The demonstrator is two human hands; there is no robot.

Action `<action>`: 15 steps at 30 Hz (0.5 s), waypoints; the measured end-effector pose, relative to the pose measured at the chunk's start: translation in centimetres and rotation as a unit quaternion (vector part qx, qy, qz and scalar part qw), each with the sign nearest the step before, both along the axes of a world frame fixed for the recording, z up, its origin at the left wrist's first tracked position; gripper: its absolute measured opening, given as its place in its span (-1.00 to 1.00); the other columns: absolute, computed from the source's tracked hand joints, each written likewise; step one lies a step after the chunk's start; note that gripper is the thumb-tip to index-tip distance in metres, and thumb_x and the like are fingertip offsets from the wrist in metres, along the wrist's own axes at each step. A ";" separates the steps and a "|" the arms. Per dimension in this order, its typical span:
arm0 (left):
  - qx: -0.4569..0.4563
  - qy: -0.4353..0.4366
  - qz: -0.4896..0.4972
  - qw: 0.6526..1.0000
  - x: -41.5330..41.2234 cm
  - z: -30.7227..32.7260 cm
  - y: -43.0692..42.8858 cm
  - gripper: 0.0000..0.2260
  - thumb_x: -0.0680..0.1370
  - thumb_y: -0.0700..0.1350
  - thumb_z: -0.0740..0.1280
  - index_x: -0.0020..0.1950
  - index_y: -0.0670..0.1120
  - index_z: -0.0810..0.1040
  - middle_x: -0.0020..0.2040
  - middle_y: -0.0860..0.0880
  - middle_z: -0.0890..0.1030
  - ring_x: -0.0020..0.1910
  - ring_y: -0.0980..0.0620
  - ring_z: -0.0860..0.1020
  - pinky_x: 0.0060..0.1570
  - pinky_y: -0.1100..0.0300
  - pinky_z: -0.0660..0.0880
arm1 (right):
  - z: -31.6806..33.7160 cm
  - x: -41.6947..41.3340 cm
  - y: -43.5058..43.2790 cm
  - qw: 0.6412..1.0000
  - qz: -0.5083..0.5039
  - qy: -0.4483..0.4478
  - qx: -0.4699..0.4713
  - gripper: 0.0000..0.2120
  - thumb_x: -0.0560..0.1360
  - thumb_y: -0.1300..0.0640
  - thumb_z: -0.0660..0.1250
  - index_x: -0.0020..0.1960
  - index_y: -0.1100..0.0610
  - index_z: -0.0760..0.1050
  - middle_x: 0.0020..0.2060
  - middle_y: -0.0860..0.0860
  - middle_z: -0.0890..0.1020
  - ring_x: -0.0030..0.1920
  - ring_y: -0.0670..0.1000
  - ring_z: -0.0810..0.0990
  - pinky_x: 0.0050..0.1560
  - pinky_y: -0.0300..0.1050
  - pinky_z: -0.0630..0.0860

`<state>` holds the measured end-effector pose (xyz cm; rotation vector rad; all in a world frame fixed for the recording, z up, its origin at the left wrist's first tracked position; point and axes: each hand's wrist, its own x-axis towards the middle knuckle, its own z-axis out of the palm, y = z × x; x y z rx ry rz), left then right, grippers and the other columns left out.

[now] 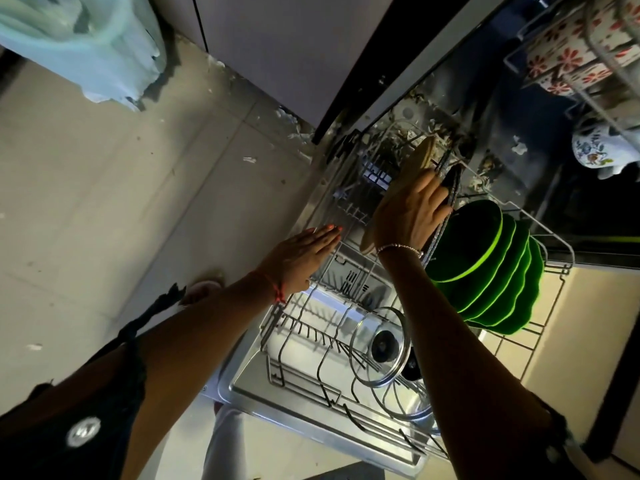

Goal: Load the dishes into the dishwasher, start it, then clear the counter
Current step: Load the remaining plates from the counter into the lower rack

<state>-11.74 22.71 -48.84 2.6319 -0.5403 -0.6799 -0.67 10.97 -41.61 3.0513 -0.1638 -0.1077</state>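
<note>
Left hand (304, 258): we see it flat, fingers straight, holding nothing, at the edge of the lower rack (275, 372).
Right hand (410, 209): curled round a tan plate (414, 164) standing on edge in the rack, beside a dark speckled plate (448, 183).
Green plates (485, 258): upright in a row, next along.
Glass lid (379, 344): propped nearer us.

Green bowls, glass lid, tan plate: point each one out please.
green bowls (485, 268), head view, outer side of the stack
glass lid (383, 345), head view, its centre knob
tan plate (417, 159), head view, bare upper part
</note>
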 end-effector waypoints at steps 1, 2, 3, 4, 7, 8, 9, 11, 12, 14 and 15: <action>0.003 -0.002 -0.004 1.000 0.0 0.1 0.0 -0.24 0.52 -0.20 0.23 0.49 -0.15 -0.27 0.48 -0.07 -0.31 0.48 0.04 -0.28 0.35 0.26 -0.36 | -0.1 0.0 0.2 1.000 -0.003 -0.017 -0.012 -0.61 0.57 0.23 0.05 0.39 0.27 0.19 0.24 0.22 0.39 0.23 0.19 0.34 0.23 0.11 0.21; 0.002 0.000 -0.005 1.000 0.0 0.2 0.0 -0.24 0.52 -0.20 0.23 0.49 -0.15 -0.28 0.48 -0.07 -0.32 0.48 0.04 -0.28 0.35 0.26 -0.36 | -0.4 0.2 0.2 0.999 -0.003 -0.031 -0.019 -0.62 0.56 0.24 0.05 0.37 0.27 0.20 0.22 0.21 0.40 0.21 0.18 0.35 0.21 0.10 0.21; -0.004 0.002 -0.003 1.000 0.1 0.2 0.0 -0.24 0.52 -0.20 0.23 0.48 -0.15 -0.29 0.46 -0.06 -0.34 0.46 0.05 -0.31 0.35 0.26 -0.36 | -0.4 0.2 0.3 0.999 0.001 -0.025 -0.023 -0.61 0.56 0.23 0.05 0.37 0.27 0.20 0.22 0.21 0.40 0.21 0.18 0.35 0.21 0.10 0.21; -0.007 0.003 -0.001 1.000 0.1 0.2 0.0 -0.23 0.52 -0.21 0.24 0.47 -0.15 -0.30 0.43 -0.05 -0.36 0.43 0.08 -0.33 0.35 0.25 -0.36 | -0.1 0.1 0.3 0.999 0.015 -0.020 -0.027 -0.60 0.56 0.21 0.06 0.38 0.27 0.19 0.23 0.21 0.39 0.21 0.18 0.35 0.21 0.11 0.21; -0.011 0.003 0.001 1.000 0.1 0.2 0.0 -0.23 0.52 -0.22 0.23 0.43 -0.13 -0.34 0.38 -0.05 -0.39 0.38 0.10 -0.37 0.35 0.25 -0.36 | 0.5 0.3 0.3 0.999 0.037 -0.008 -0.023 -0.53 0.51 0.08 0.02 0.37 0.26 0.21 0.22 0.21 0.39 0.21 0.19 0.35 0.20 0.14 0.22; -0.012 0.002 0.000 1.000 0.1 0.2 0.0 -0.24 0.52 -0.22 0.22 0.42 -0.13 -0.35 0.38 -0.05 -0.39 0.37 0.10 -0.37 0.35 0.26 -0.36 | 0.7 0.3 0.4 0.999 0.047 -0.004 -0.027 -0.51 0.50 0.04 0.06 0.36 0.25 0.23 0.21 0.21 0.40 0.20 0.19 0.35 0.18 0.14 0.24; -0.012 0.002 -0.002 1.000 0.1 0.3 0.0 -0.24 0.52 -0.23 0.22 0.41 -0.13 -0.35 0.38 -0.05 -0.40 0.37 0.10 -0.37 0.35 0.26 -0.36 | 0.8 0.4 0.5 0.998 0.057 0.001 -0.028 -0.51 0.49 0.01 0.12 0.34 0.24 0.25 0.19 0.20 0.40 0.19 0.18 0.35 0.17 0.13 0.24; -0.014 0.001 -0.003 1.000 0.1 0.3 0.1 -0.23 0.52 -0.23 0.22 0.39 -0.11 -0.37 0.38 -0.04 -0.40 0.37 0.09 -0.38 0.35 0.25 -0.36 | 1.0 0.5 0.6 0.997 0.066 0.023 -0.026 -0.50 0.48 -0.05 0.19 0.29 0.23 0.28 0.19 0.18 0.39 0.21 0.18 0.33 0.19 0.14 0.23; -0.013 0.000 -0.004 1.000 0.1 0.3 0.1 -0.23 0.52 -0.23 0.22 0.38 -0.10 -0.38 0.38 -0.04 -0.40 0.37 0.09 -0.38 0.35 0.26 -0.36 | 1.0 0.6 0.6 0.997 0.067 0.030 -0.022 -0.50 0.48 -0.08 0.21 0.27 0.23 0.30 0.20 0.18 0.38 0.22 0.18 0.32 0.20 0.15 0.22; -0.011 0.001 -0.004 1.000 0.1 0.3 0.1 -0.24 0.52 -0.23 0.22 0.37 -0.11 -0.39 0.38 -0.04 -0.40 0.37 0.08 -0.39 0.34 0.26 -0.36 | 1.2 0.6 0.8 0.997 0.069 0.039 -0.015 -0.48 0.47 -0.10 0.22 0.26 0.24 0.30 0.22 0.18 0.37 0.26 0.18 0.29 0.23 0.16 0.20; -0.008 0.005 -0.005 1.000 0.2 0.4 0.1 -0.24 0.53 -0.22 0.21 0.37 -0.12 -0.39 0.39 -0.04 -0.40 0.37 0.08 -0.39 0.34 0.25 -0.36 | 1.3 0.7 1.0 0.997 0.068 0.046 -0.012 -0.46 0.47 -0.12 0.23 0.27 0.25 0.30 0.24 0.18 0.36 0.27 0.18 0.28 0.24 0.16 0.19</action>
